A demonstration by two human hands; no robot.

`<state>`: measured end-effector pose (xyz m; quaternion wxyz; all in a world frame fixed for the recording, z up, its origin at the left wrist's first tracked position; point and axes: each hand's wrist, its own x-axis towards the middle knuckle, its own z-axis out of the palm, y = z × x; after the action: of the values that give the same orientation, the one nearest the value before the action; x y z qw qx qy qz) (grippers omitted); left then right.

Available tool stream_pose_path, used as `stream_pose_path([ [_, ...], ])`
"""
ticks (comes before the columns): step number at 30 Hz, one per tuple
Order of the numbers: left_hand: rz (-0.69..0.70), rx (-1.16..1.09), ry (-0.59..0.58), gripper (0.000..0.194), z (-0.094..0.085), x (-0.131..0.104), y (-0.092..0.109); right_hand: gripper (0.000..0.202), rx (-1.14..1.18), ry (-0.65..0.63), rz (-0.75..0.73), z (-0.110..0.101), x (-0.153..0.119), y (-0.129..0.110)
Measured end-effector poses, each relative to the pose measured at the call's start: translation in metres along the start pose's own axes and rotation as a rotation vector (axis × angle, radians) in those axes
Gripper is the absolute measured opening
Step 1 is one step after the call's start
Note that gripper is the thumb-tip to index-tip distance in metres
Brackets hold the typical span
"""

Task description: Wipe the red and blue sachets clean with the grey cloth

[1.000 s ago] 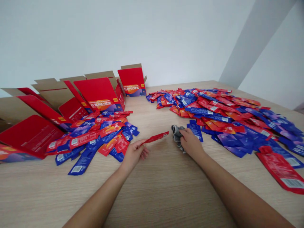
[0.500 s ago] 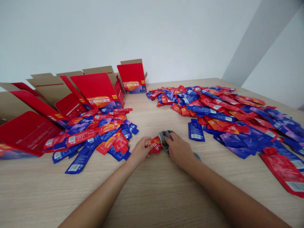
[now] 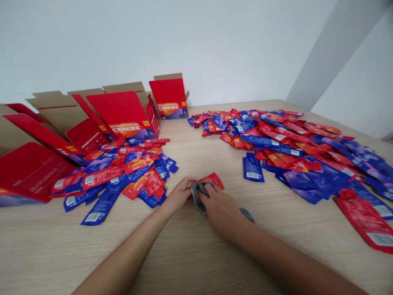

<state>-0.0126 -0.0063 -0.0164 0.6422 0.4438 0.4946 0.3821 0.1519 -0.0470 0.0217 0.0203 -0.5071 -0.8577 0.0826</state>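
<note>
Head view: red pouch (image 3: 215, 180) pinched in left hand (image 3: 181, 191); grey cloth (image 3: 199, 201) gripped in right hand (image 3: 218, 207), pressed on pouch; pouch heaps both sides.

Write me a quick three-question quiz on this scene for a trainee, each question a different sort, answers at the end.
1. Multiple choice: what does the right hand hold against the red pouch gripped by the left hand?
A) a roll of tape
B) a grey cloth
C) a marker pen
2. True or false: the red boxes stand with flaps open.
3. Fill in the blank: the larger pile of pouches lies on the person's ____ side.

Key: 1. B; 2. true; 3. right
</note>
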Motion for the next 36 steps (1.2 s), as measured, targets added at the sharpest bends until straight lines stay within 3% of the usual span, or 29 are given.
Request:
stream_pose_path([
  [3,0.012,0.005,0.014,0.038,0.000,-0.001,-0.001,0.042,0.029,-0.011,-0.023,0.002,0.001,-0.010],
  [11,-0.051,0.146,0.018,0.043,-0.008,-0.004,0.001,0.036,-0.074,0.052,0.243,-0.006,0.012,0.043],
  [17,-0.058,0.248,0.053,0.036,-0.005,-0.005,0.004,0.041,0.014,0.157,0.261,-0.002,0.008,0.045],
  [20,-0.103,0.229,-0.012,0.027,-0.003,-0.009,0.008,0.049,0.080,0.261,0.125,0.001,0.002,0.029],
  [22,-0.101,0.217,-0.057,0.018,-0.001,-0.011,0.010,0.050,0.088,0.216,-0.020,0.004,0.001,0.015],
  [24,-0.094,0.208,-0.075,0.012,-0.001,-0.011,0.011,0.047,0.081,0.133,-0.074,0.006,0.002,0.007],
  [26,-0.110,0.202,-0.081,0.012,-0.001,-0.010,0.011,0.042,0.051,0.100,0.011,0.005,0.007,0.011],
  [30,-0.158,0.160,-0.086,0.024,-0.009,-0.012,0.013,0.036,-0.035,0.087,0.255,-0.001,0.013,0.043],
  [33,-0.035,-0.008,0.023,0.029,-0.021,-0.018,0.021,0.036,-0.049,0.111,0.272,-0.002,0.012,0.058],
  [36,0.234,-0.262,0.222,0.026,-0.031,-0.024,0.038,0.035,-0.020,0.139,0.256,0.001,0.011,0.058],
])
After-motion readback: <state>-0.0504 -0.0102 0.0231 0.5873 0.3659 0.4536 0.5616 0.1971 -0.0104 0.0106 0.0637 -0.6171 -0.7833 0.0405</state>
